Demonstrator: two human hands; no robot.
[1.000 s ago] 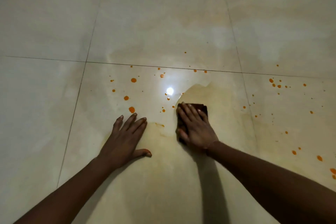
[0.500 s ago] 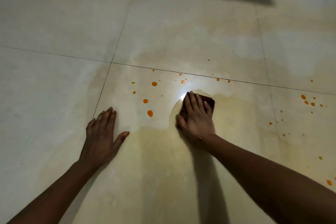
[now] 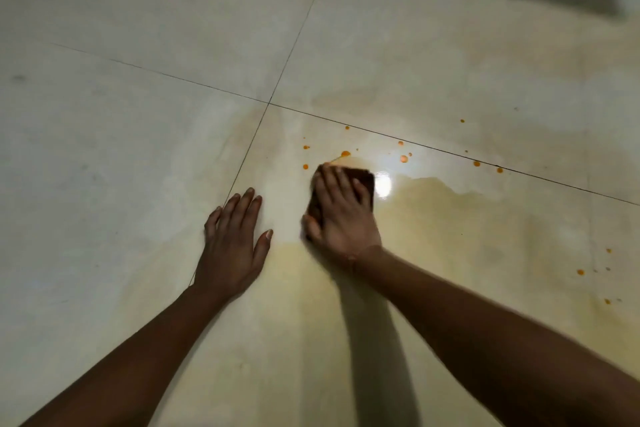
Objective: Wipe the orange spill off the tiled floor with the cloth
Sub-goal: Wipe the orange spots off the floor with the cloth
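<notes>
My right grip (image 3: 341,215) lies flat, fingers straight, pressing the cloth (image 3: 367,184) to the tiled floor (image 3: 138,114), with the nearest orange drops (image 3: 345,153) just beyond its fingertips, while my left grip (image 3: 232,246) rests spread flat beside it.

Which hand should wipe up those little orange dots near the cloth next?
The right hand. It presses the dark cloth flat on the tiled floor, and the nearest orange drops lie just past its fingers. The left hand rests flat on the tile, holding nothing.
</notes>
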